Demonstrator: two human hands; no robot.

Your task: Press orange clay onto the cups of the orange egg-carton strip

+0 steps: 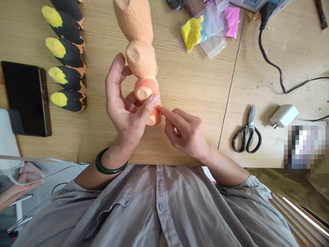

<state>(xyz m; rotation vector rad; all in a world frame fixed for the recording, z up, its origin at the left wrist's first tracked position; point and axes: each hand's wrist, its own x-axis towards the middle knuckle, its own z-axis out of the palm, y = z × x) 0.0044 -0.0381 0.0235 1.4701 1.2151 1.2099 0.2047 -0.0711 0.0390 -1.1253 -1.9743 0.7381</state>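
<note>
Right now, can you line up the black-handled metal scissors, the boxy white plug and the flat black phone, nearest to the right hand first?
From the right hand, in the head view:
1. Scissors, to its right.
2. White plug, farther right, past the scissors.
3. Phone, far left, beyond the left hand.

The strip (143,60) is one row of rounded lobes, joined by narrow necks. Its colour is pale peach in the upper part, where the surface is grainy; the two lowest lobes are of stronger orange and look smoother. Three lobes carry an oval patch on the left side, and on the orange ones this patch is pale. The right edge is a little rough. The strip stands lengthwise in the view, slightly slanted, over the tabletop (195,85). Its small end points to the person; the other, which looks wider, is cut by the top border.
</note>
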